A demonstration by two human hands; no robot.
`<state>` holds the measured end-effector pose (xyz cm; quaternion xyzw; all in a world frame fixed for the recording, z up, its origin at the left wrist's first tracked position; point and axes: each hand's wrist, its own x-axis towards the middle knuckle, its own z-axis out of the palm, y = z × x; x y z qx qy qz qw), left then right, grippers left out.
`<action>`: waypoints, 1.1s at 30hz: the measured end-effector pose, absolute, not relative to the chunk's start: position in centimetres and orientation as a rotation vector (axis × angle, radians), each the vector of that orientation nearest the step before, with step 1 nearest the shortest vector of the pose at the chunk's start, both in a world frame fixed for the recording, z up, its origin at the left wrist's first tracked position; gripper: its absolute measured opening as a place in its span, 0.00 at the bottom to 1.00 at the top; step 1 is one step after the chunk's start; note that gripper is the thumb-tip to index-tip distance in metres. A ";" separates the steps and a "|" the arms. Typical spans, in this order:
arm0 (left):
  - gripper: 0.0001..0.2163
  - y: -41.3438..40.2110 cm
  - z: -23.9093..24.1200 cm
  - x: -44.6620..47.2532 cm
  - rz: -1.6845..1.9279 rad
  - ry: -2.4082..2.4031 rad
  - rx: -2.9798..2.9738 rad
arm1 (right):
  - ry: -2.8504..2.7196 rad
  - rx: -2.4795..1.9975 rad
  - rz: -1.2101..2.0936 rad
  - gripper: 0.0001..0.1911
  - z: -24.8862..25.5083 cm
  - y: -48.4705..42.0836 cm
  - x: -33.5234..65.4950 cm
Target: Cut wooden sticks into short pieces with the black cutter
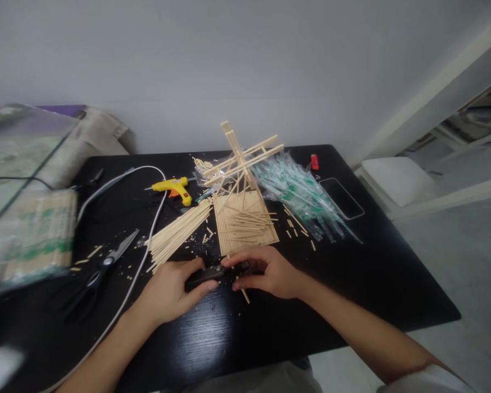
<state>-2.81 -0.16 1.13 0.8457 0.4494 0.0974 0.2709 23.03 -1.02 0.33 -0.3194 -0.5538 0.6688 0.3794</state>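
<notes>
My left hand (pixel 174 292) is closed around one end of a dark, elongated tool (pixel 207 274) low over the table's front part; its exact kind is unclear. At the tool's other end, my right hand (pixel 265 273) pinches a short wooden stick (pixel 245 296), whose lower end sticks out below the fingers. Just beyond both hands lies a flat panel of sticks (pixel 225 232) with a loose pile of sticks (pixel 249 224) on it. A windmill-like stick frame (pixel 241 158) rises behind the panel. Left of the panel rests a bundle of long sticks (pixel 180 232).
A yellow glue gun (pixel 174 187) and black-handled scissors (pixel 108 261) lie on the left, with a white cable (pixel 149 248) crossing there. Green-printed plastic wrappers (pixel 294 188), a phone (pixel 341 197) and a red object (pixel 314 161) are on the right of the black table (pixel 372 284).
</notes>
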 end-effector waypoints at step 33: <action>0.19 0.0 0.4 -2.4 0.579 1.475 2.108 | -1.230 -1.155 1.304 0.20 -1.8 1.0 24.0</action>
